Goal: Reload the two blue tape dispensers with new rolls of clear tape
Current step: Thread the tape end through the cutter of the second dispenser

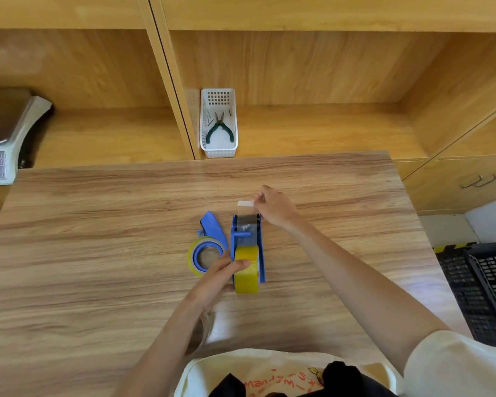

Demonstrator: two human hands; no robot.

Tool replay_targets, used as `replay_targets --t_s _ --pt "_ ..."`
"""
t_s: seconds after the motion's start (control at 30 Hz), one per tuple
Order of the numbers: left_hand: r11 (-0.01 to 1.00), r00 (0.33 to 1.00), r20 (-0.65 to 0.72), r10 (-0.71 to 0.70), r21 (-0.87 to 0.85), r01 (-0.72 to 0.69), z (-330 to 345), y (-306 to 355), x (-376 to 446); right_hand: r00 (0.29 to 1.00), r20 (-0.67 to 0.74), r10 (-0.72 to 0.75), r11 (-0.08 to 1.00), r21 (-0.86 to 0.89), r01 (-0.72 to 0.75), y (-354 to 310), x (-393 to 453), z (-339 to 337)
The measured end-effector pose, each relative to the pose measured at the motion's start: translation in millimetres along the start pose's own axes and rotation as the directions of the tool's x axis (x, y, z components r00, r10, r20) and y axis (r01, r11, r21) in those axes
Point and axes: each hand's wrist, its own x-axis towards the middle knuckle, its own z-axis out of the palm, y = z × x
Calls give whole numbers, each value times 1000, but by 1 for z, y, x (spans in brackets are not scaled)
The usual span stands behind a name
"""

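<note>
A blue tape dispenser [261, 247] stands upright at the middle of the wooden table [98, 239], with a yellowish roll of clear tape [246, 277] mounted at its near end. My left hand [221, 275] grips that roll and the dispenser's side. My right hand [275, 206] pinches the tape's free end [245, 204], which runs stretched over the dispenser's far end. To the left lies the second blue dispenser [212, 229] on its side, with a tape roll [205, 255] on its hub. Under my left forearm sits an empty clear tape core [204, 330].
A white basket [218, 147] with green-handled pliers stands on the shelf beyond the table's far edge. A weighing scale [3, 138] sits at the far left. Black crates [481, 287] are on the floor at the right. Cabinet drawers with handles lie far right.
</note>
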Motion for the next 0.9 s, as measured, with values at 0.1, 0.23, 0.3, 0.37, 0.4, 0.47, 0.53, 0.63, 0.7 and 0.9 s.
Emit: replay_targets --t_s 0.1,0.23,0.3,0.37,0.4,0.47,0.53,0.63,0.7,0.9 --pt "1000 1000 21 -5 -27 6 1 1 -5 992 129 14 964 260 -47 2 1 -10" --pt "1000 998 66 8 -23 -6 4 5 -10 992 123 28 965 254 -59 0 -5 -13" --pt "999 997 81 14 -30 -12 5 8 -12 998 68 18 986 165 -29 0 -4 -10" --pt "999 994 104 22 -43 -18 4 10 -13 1000 20 15 995 98 -17 1 0 -7" --pt "999 993 118 29 -45 -24 3 10 -14 1000 7 18 997 79 -18 1 2 -7" --pt "999 991 132 36 -39 -31 1 11 -16 1000 -6 27 998 57 -27 1 5 -7" --pt "999 992 123 29 -17 -27 0 12 -16 1000 -26 13 999 32 -12 -1 5 -7" --pt "994 996 80 -40 -100 48 4 16 -10 997 -61 -37 999 5 38 -5 3 -6" --pt "983 995 44 -86 -160 92 7 17 -5 996 -75 -58 998 6 58 -6 3 -5" --pt "987 997 1 -76 -143 76 7 12 2 995 -83 -53 998 30 55 1 5 -7"
